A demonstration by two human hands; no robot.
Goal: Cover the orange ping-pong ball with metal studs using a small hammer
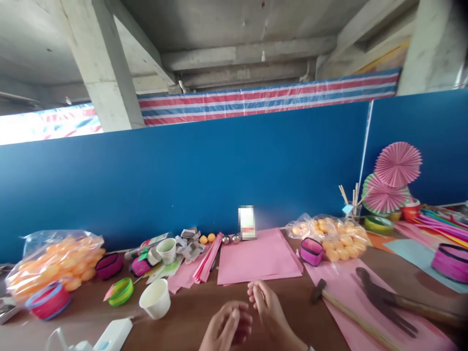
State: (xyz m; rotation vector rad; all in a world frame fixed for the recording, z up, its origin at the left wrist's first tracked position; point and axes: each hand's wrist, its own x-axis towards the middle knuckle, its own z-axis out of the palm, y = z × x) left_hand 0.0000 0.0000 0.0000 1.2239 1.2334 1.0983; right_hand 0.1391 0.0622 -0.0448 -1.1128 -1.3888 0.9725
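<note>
Beyond the curled left hand (225,325) and right hand (269,307), grip partly hidden, any hold unclear, lay flat pink paper (259,259).

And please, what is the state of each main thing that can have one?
Left hand: loosely curled, nothing visible in it
Right hand: loosely curled, nothing visible in it
Pink paper stack: lying flat
White cup: upright, open-topped
Patterned cup: open-topped
Ball bags: filled
Pink fans: spread open
Hammers: lying down
</note>
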